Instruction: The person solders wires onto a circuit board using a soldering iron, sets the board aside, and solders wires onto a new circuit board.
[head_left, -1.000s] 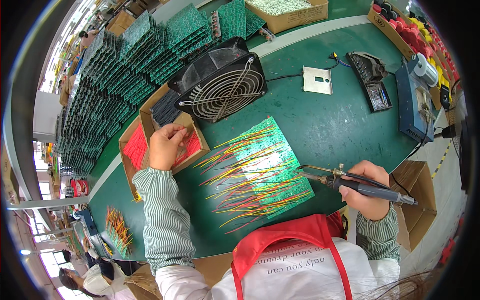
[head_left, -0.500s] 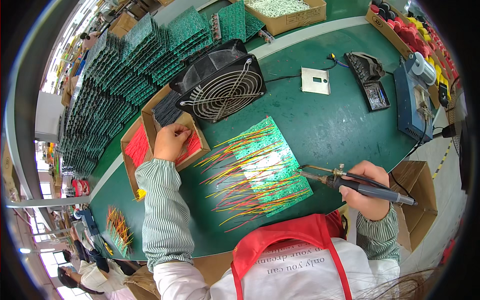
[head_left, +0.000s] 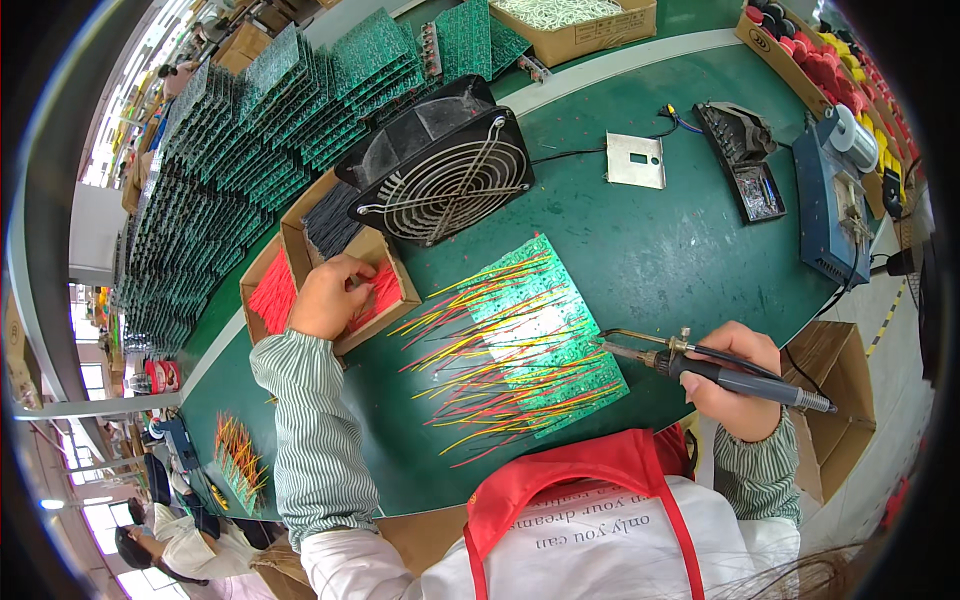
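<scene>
My left hand (head_left: 330,297) reaches into a compartment of a small cardboard box (head_left: 408,272). Its thumb and fingers are pinched together over the short red wires (head_left: 386,286) lying there; whatever they grip is too small to make out. My right hand (head_left: 738,378) is closed round the grey handle of a soldering iron (head_left: 765,385) with a thin feed tube beside its tip. That tip points left, at the right edge of a green circuit board (head_left: 585,325). Rows of red, yellow and dark wires (head_left: 470,370) stick out from the board to the left.
A black fan (head_left: 450,165) stands behind the box. Tall stacks of green circuit boards (head_left: 225,170) fill the far left. At the right are a metal plate (head_left: 635,160), a black iron stand (head_left: 740,160) and a blue solder feeder (head_left: 830,200). Another wired board (head_left: 238,465) lies at left.
My left hand and forearm have shifted slightly left and nearer, the hand still over the red wires. My right hand and the soldering iron stay almost still.
</scene>
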